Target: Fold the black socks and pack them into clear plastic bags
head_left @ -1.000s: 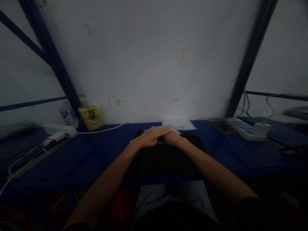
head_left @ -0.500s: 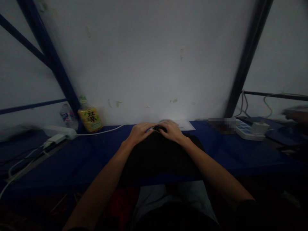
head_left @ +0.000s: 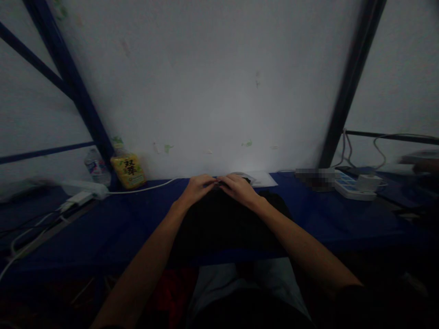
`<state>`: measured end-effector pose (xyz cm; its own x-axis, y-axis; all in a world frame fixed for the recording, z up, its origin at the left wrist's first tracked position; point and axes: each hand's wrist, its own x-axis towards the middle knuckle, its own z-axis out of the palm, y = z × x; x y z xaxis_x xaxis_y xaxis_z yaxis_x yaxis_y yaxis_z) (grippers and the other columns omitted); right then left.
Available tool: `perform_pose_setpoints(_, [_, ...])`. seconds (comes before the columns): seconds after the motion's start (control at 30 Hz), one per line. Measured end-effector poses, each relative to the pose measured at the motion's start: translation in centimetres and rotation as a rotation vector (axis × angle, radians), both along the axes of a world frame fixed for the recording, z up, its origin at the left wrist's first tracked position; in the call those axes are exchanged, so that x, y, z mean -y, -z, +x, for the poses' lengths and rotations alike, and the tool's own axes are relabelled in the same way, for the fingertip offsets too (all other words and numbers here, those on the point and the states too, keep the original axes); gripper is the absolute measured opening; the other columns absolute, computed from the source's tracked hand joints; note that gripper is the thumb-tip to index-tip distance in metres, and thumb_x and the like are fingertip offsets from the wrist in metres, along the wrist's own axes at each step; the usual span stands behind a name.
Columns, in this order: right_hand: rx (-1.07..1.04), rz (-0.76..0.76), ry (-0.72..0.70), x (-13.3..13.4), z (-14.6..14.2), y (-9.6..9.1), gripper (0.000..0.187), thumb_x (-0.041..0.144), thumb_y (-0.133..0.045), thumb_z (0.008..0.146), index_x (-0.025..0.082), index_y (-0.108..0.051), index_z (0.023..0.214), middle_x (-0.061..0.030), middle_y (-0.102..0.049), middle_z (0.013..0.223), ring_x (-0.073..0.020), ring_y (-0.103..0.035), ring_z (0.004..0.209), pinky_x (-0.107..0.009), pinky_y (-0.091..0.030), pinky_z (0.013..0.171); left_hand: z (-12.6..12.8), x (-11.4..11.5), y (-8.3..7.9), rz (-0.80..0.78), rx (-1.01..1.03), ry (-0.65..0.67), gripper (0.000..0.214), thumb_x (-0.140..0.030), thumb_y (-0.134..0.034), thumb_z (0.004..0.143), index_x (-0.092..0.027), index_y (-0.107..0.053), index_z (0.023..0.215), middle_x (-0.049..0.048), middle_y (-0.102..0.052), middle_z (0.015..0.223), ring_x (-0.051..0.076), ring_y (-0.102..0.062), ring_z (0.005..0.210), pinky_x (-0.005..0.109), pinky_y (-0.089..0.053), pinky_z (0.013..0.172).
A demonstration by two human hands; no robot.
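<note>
A black piece of cloth (head_left: 229,224) lies on the blue table (head_left: 137,233) in front of me, its details lost in the dim light. At its far edge, my left hand (head_left: 199,186) is closed with the fingertips pinching the dark fabric. My right hand (head_left: 239,187) is beside it, fingers bent over the same edge and gripping the cloth. The two hands nearly touch; what lies under the fingers is hidden. Just behind my right hand lies a white sheet (head_left: 265,179), partly covered.
At the left stand a yellow-labelled bottle (head_left: 129,171), a clear bottle (head_left: 98,168) and a white power strip (head_left: 91,187) with cables. Another power strip (head_left: 355,187) with a plugged-in adapter (head_left: 368,182) lies right. Another person's blurred hand (head_left: 427,165) shows at the right edge. Metal posts lean at both sides.
My right hand has shifted left, closer to my left hand, along the cloth's far edge. The dark gap between the hands has narrowed.
</note>
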<state>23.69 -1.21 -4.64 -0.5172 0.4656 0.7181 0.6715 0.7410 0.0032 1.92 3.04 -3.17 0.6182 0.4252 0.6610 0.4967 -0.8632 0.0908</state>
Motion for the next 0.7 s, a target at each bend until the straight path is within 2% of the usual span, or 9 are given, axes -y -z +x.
perform_pose_setpoints(0.07, [0.055,0.02,0.01,0.0,-0.5,0.0,0.03,0.023,-0.045,0.096,0.019,-0.054,0.124,-0.0115,-0.062,0.106,-0.0214,-0.058,0.098,-0.036,-0.045,0.087,0.3,0.3,0.0,0.012,0.049,-0.014,0.02,-0.029,-0.054,0.09,-0.021,-0.07,0.098,0.0033,-0.072,0.094,0.014,-0.065,0.083,0.027,-0.05,0.078])
perform_pose_setpoints(0.17, [0.092,0.049,0.074,-0.1,-1.1,0.0,0.03,0.022,-0.041,0.097,0.018,-0.055,0.123,-0.0104,-0.063,0.1,-0.021,-0.059,0.094,-0.033,-0.045,0.083,0.6,0.4,0.1,0.038,0.122,-0.131,0.021,-0.033,-0.055,0.09,-0.02,-0.071,0.09,0.0035,-0.073,0.09,0.016,-0.067,0.082,0.028,-0.051,0.078])
perform_pose_setpoints(0.23, [0.095,0.057,0.109,-0.2,-1.3,0.0,0.029,0.023,-0.039,0.098,0.018,-0.056,0.121,-0.01,-0.064,0.097,-0.0203,-0.059,0.091,-0.032,-0.045,0.081,0.5,0.4,0.1,0.057,0.1,-0.177,0.023,-0.034,-0.055,0.09,-0.02,-0.072,0.087,0.004,-0.073,0.087,0.017,-0.067,0.08,0.028,-0.051,0.076])
perform_pose_setpoints(0.33, [0.13,0.058,0.148,-0.1,-1.4,-0.1,0.029,0.023,-0.036,0.099,0.017,-0.056,0.119,-0.0098,-0.064,0.096,-0.0196,-0.059,0.088,-0.03,-0.044,0.075,0.4,0.5,0.1,0.083,-0.004,-0.157,0.022,-0.032,-0.053,0.092,-0.02,-0.072,0.09,0.0045,-0.073,0.088,0.017,-0.067,0.08,0.028,-0.05,0.075])
perform_pose_setpoints(0.53, [0.262,0.066,0.176,0.5,-1.1,-0.3,0.03,0.022,-0.032,0.1,0.019,-0.059,0.112,-0.0084,-0.064,0.095,-0.0193,-0.056,0.085,-0.028,-0.039,0.065,-0.1,1.3,-0.6,0.062,-0.169,-0.028,0.021,-0.03,-0.051,0.092,-0.021,-0.07,0.097,0.0033,-0.072,0.092,0.015,-0.066,0.083,0.026,-0.049,0.076])
perform_pose_setpoints(0.7, [0.284,0.051,0.27,0.5,0.3,-1.1,0.025,0.026,-0.035,0.099,0.02,-0.059,0.101,-0.0079,-0.065,0.095,-0.0192,-0.054,0.084,-0.027,-0.035,0.063,-1.5,1.2,-1.5,0.078,-0.143,-0.078,0.022,-0.035,-0.052,0.092,-0.022,-0.071,0.095,0.0025,-0.072,0.091,0.015,-0.065,0.083,0.024,-0.047,0.075])
